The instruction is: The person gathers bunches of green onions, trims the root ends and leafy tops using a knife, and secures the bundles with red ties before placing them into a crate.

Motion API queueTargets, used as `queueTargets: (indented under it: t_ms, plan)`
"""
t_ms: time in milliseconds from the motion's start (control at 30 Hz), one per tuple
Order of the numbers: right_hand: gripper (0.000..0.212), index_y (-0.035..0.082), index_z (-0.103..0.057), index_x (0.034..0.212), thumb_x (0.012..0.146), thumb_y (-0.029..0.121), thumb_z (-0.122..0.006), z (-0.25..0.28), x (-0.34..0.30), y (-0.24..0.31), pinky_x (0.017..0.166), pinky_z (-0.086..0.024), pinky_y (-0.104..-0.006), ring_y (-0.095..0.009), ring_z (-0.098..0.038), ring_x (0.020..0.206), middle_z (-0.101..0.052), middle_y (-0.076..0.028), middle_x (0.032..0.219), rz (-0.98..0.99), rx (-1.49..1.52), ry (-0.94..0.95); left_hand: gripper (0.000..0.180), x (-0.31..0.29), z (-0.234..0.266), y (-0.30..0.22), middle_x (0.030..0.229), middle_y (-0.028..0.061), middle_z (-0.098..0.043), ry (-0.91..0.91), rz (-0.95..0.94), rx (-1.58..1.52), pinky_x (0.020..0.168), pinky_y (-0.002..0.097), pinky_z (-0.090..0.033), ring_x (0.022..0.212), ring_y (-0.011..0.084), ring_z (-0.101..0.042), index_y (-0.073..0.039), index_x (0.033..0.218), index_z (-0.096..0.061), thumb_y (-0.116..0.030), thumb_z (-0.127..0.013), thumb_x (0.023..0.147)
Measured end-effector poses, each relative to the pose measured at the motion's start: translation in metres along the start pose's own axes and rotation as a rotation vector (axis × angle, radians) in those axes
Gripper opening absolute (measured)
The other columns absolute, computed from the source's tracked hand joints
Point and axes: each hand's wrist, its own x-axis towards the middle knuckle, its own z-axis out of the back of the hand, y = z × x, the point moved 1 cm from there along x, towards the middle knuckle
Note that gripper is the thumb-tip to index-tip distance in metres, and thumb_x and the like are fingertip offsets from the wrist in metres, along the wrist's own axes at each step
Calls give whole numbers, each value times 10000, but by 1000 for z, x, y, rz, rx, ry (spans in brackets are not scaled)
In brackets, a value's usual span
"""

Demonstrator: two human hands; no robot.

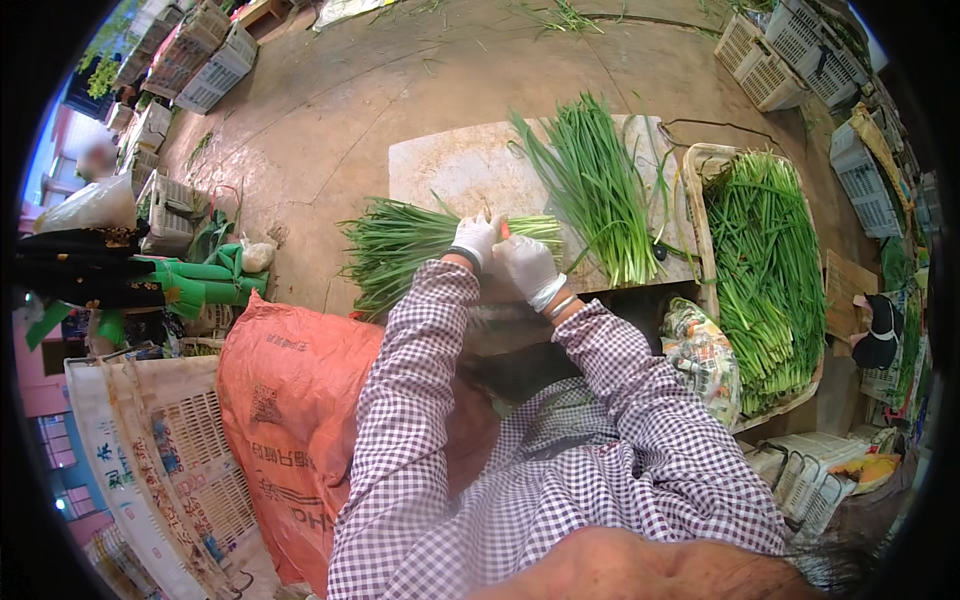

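A bundle of long green chives (405,243) lies across the left part of a pale board (445,165), leaves to the left and pale stem ends to the right. Over its stems, my left hand (475,240), in a white glove, is closed on the bundle. Close beside it my right hand (528,268), also gloved, is closed with a small orange-red strip (505,228) at its fingers; what exactly that is I cannot make out. To the right a looser heap of chives (598,185) rests on the same board, stem ends toward me.
A crate (697,215) full of chives stands right of the board. An orange-red sack (290,400) and a white crate (200,460) are at my left. A person in dark and green clothes (170,280) is at far left. Stacked crates (760,60) line the back right.
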Motion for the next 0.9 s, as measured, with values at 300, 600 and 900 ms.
queueTargets:
  t_ms: [300,600,900]
  plan:
    - [138,110,-665,870,767,198,-694,45,9,-11,711,-505,-394,-277,-630,800,-653,-77,853,-158,53,21,1013,-18,33,-19,1231,228,-508,-33,-7,-115,1000,457,-381,1175,383,-492,-74,1328,-431,-523,-844,520]
    - [100,101,-661,857,786,169,-642,10,28,-19,784,-497,-388,-264,-618,887,-662,-72,939,35,-167,110,964,-18,23,-13,1261,218,-501,-80,-4,-103,1017,463,-366,1199,359,-487,-103,1306,-449,-467,-854,511]
    - [214,98,-664,965,751,117,-665,-20,-16,-26,874,-476,-405,-270,-610,1001,-655,-75,1028,-45,-92,-74,1027,-28,36,-22,1250,217,-488,-108,39,-192,1045,468,-337,1209,382,-456,-121,1349,-428,-435,-866,475]
